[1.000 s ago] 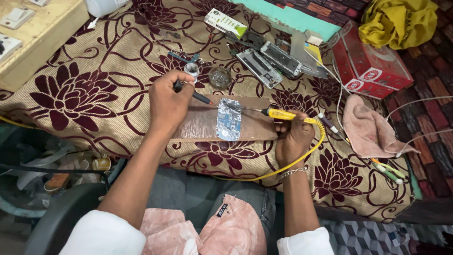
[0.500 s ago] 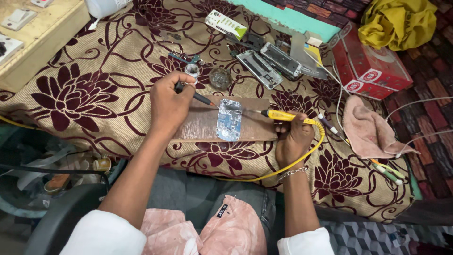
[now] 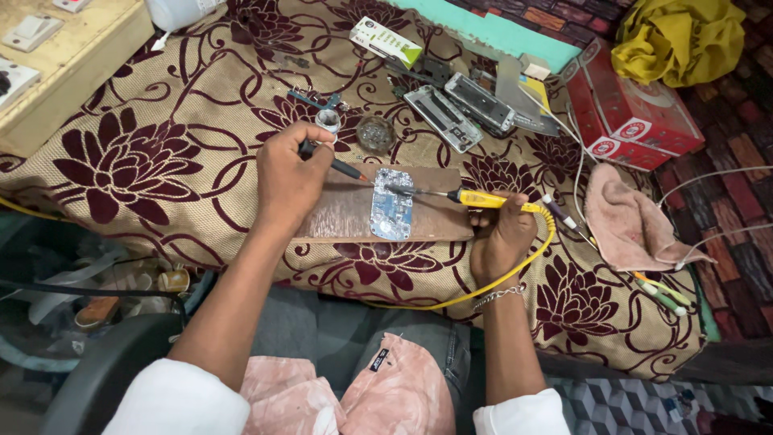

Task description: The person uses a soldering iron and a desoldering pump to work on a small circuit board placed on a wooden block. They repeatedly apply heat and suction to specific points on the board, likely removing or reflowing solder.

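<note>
A small blue circuit board [image 3: 391, 211] lies on a wooden board [image 3: 427, 216] laid over a flower-patterned cloth. My left hand [image 3: 288, 176] grips a thin dark tool [image 3: 345, 168] whose tip points at the circuit board's upper edge. My right hand [image 3: 501, 234] holds a yellow-handled soldering iron [image 3: 481, 199]; its metal tip rests on the top of the circuit board. A yellow cable [image 3: 515, 270] runs from the iron around my right wrist.
A small glass dish [image 3: 375, 133] and a little white pot [image 3: 327, 121] sit behind the board. Opened phone parts [image 3: 459, 113], a red box [image 3: 636, 113], a pink rag [image 3: 632, 221] and loose wires [image 3: 660, 290] lie to the right. A chair arm [image 3: 105, 370] is at lower left.
Both hands stay nearly still. The dark tool in my left hand has shifted slightly toward the circuit board.
</note>
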{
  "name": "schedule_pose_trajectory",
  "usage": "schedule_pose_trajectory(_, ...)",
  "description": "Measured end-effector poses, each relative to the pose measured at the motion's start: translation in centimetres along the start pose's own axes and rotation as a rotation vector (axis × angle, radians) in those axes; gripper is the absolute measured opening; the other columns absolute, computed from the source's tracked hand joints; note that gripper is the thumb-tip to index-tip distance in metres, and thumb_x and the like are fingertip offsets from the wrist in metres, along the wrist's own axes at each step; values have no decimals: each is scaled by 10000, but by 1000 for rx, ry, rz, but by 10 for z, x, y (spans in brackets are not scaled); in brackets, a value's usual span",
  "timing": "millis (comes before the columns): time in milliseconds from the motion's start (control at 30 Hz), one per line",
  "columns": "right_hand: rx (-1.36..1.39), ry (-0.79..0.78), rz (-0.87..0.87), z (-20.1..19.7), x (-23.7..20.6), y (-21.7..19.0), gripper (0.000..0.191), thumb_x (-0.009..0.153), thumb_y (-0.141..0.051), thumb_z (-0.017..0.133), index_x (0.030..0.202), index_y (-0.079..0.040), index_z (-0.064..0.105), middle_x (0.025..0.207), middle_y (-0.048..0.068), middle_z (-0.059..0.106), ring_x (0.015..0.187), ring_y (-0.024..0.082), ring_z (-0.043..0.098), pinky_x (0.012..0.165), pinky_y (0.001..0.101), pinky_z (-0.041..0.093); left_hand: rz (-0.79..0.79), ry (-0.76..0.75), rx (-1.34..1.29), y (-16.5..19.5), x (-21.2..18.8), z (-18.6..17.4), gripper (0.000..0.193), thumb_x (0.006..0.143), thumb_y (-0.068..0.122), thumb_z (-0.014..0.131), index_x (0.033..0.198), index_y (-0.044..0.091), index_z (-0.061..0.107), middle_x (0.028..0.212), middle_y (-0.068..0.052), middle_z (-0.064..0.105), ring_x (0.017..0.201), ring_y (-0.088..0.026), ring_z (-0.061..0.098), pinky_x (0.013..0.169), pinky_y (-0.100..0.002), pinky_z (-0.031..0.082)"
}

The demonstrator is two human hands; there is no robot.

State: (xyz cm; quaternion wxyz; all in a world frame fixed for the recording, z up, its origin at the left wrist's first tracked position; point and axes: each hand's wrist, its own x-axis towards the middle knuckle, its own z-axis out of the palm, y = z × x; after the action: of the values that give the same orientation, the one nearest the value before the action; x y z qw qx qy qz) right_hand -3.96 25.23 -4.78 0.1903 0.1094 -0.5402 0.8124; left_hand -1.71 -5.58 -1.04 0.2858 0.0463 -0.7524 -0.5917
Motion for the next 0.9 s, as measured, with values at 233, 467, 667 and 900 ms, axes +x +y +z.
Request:
schedule_pose_trajectory(233, 5, 10, 23, 3, -1, -3, 507, 967, -495, 660, 991, 11, 649, 856, 131, 707, 678, 157, 583, 656, 300, 512, -65, -30, 21, -1, 1, 0, 100, 882, 72, 708, 961, 82, 769, 711, 10, 655, 586, -70, 528, 527, -269, 385)
schedule_pose_trajectory(467, -27, 10, 21, 2, -1, -2, 491, 966, -485, 660, 994, 4, 653, 892, 134, 725, 679, 143, 571, 646, 290, 499, 15, 5, -6, -4, 1, 1, 86, 878, 69, 723, 953, 67, 765, 695, 9, 651, 595, -60, 531, 540, -256, 404)
schedule_pose_trajectory(667, -8, -11, 22, 1, -1, 1, 485, 998, -469, 649, 999, 16, 659, 873, 134, 705, 680, 150, 570, 653, 297, 497, 16, 13, -12, -6, 0, 1, 92, 869, 66, 725, 952, 65, 765, 694, 7, 652, 597, -57, 536, 537, -254, 412)
schedule_pose_trajectory(900, -13, -2, 19, 2, 0, 0, 488, 975, -478, 651, 993, 10, 643, 886, 129, 721, 684, 146, 568, 662, 296, 497, 33, 10, -24, -5, 0, 1, 86, 871, 55, 721, 946, 59, 761, 700, 13, 651, 590, -50, 525, 528, -249, 395)
